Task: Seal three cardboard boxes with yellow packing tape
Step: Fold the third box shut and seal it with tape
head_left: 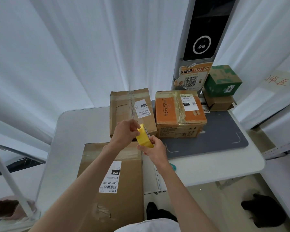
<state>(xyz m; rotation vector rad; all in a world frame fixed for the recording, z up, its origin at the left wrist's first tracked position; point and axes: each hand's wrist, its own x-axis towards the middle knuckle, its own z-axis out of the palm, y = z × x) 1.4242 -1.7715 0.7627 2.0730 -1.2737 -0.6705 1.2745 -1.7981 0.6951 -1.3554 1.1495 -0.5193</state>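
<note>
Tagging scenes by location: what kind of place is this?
Likely a parcel pickup or courier station: labelled cardboard boxes on a white table, and a scanner kiosk with a QR-code notice.

The white tabletop (77, 124) carries a large brown box (124, 181) at its near edge, a second brown box (124, 113) and an orange box (172, 113) farther back, and a grey mat (216, 138).

A parcel pickup point: labelled cardboard parcels (131, 111) crowd the white tabletop (84, 124), a self-service scanner kiosk (203, 29) stands at one o'clock above a QR-code pickup notice (193, 76), and white curtains (65, 52) hang behind.
</note>
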